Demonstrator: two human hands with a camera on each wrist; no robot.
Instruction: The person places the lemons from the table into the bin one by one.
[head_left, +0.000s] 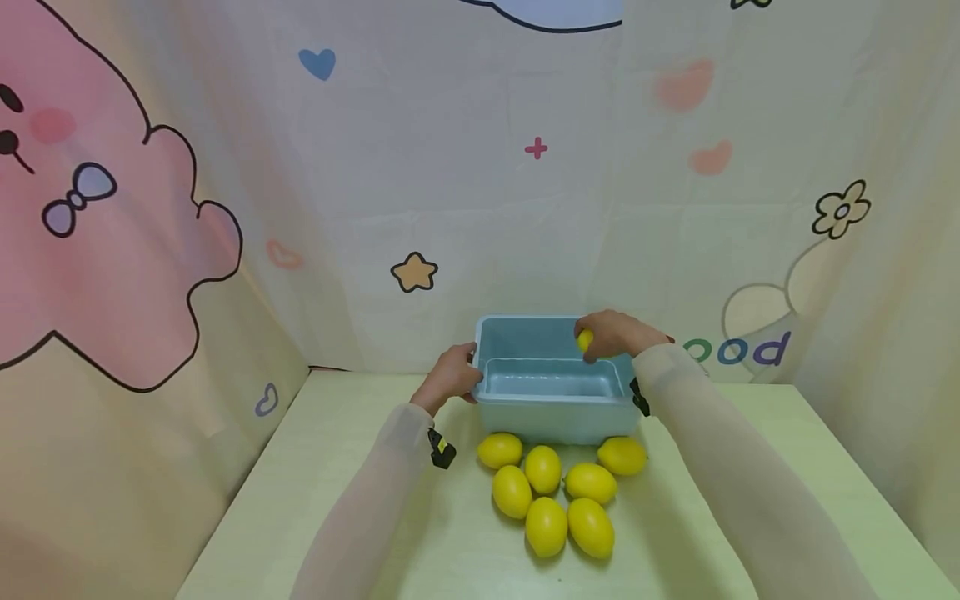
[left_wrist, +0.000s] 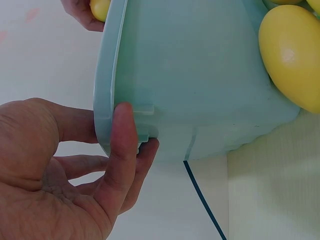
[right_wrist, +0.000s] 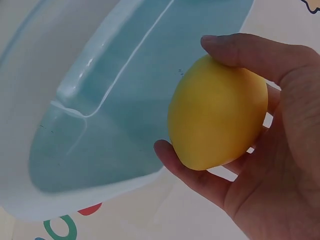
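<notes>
A pale blue bin (head_left: 558, 421), smooth and plastic-looking, roughly rectangular with rounded corners and a rolled rim, stands on the light, faintly grained desk (head_left: 255, 500). The left hand (head_left: 452, 375) has its grip clamped on the rim at the bin's left end, fingers curled about the edge. The right hand's (head_left: 613, 333) grip is closed around a yellow lemon (right_wrist: 217, 115), smooth-skinned and egg-shaped with a blunt tip, at the bin's opening by its back right corner; whether the fruit is below rim level I can't tell. Seven loose lemons (head_left: 546, 527), softly glossy, crowd the desk along the bin's near side. The right sleeve (head_left: 720, 450), of pale fabric, covers part of the bin's right end. Close behind hangs a lightly creased cloth (head_left: 465, 150) printed with hearts, a star and a flower.
</notes>
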